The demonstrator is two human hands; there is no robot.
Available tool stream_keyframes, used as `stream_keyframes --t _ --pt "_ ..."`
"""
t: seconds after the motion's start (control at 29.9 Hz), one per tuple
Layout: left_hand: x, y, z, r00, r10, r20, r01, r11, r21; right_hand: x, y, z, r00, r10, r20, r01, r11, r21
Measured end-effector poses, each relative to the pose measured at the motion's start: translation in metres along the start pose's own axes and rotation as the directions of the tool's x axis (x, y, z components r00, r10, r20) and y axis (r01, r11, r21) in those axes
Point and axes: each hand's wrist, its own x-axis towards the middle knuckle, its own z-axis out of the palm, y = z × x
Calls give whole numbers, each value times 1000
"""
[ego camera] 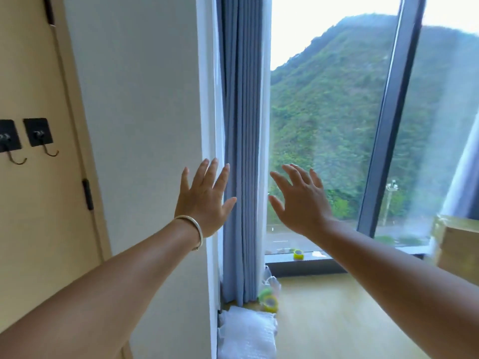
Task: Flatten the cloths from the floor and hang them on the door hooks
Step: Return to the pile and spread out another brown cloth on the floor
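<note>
Cloths were nowhere in my view. Both my left hand (204,200) and right hand (300,200) were raised, spread open, empty. Black square metal door hooks (39,136) sat far left, nearer the left hand.

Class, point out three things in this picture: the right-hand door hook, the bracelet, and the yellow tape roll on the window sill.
Door hook (39,133), head view: on its black square plate.
Bracelet (193,222), head view: on the band at the left wrist.
Tape roll (298,254), head view: on the roll's face.
</note>
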Motion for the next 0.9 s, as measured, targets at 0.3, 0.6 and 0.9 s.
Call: stream_keyframes --t 0.3,0.6,0.9 --pt "77 194 6 965 236 -115 -255 945 -203 -72 173 -57 970 244 -11 -239 938 -252" --pt "111 385 -4 879 422 -223 -476 798 -369 -162 313 -123 898 427 -107 -431 800 -417" --pt "113 552 -33 783 517 -345 -622 635 -458 -256 408 -192 807 561 -184 -550 601 -580"
